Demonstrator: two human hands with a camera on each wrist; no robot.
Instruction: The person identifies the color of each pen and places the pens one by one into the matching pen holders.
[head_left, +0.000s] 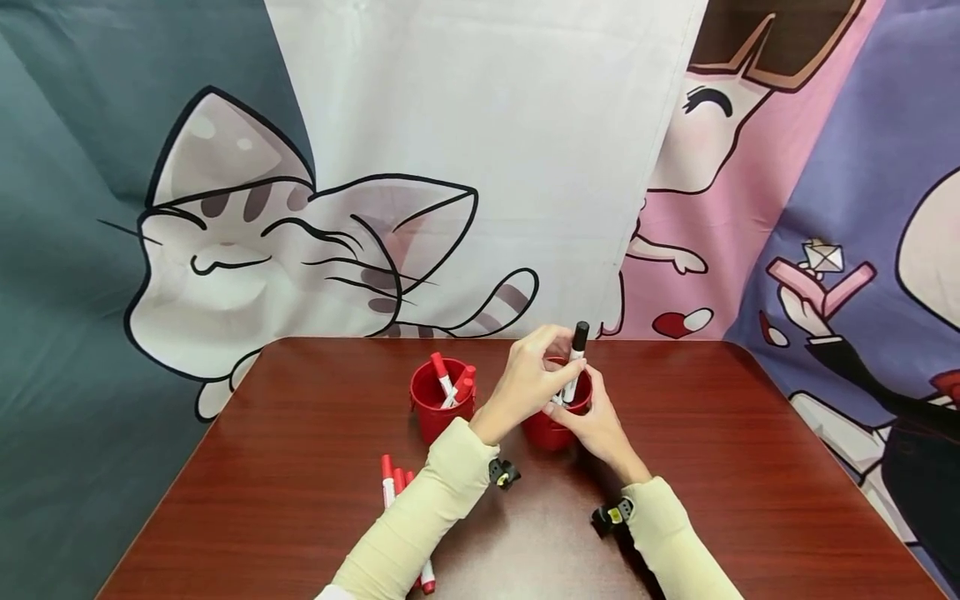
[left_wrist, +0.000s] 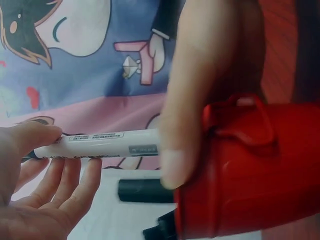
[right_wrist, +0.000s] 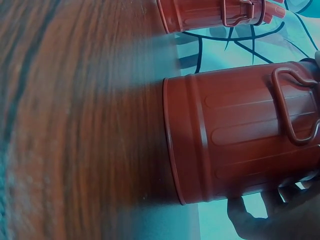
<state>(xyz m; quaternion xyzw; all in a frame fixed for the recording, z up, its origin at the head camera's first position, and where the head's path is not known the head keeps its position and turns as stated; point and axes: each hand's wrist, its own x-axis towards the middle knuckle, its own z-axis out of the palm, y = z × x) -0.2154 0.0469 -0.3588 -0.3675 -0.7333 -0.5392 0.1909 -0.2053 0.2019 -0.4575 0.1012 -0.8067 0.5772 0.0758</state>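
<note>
My left hand [head_left: 522,379] pinches a white marker with a black cap [head_left: 580,337], upright over the mouth of the right red bucket [head_left: 549,435]. Seen in the left wrist view, the left thumb and fingertips hold the marker [left_wrist: 112,143] near its capped end; its other end passes behind the right thumb at the rim. The right hand [head_left: 602,427] grips that bucket around its side, thumb at the rim. Black marker caps [left_wrist: 145,191] stick out of the bucket. In the right wrist view, the bucket [right_wrist: 235,135] shows its wire handle, with its base at the wooden table.
A second red bucket [head_left: 431,422] stands left of the first and holds several red-capped markers [head_left: 441,367]. Several more red-capped markers [head_left: 387,483] lie on the brown table [head_left: 285,467], partly under the left forearm. A printed cartoon cloth [head_left: 480,108] hangs behind the table.
</note>
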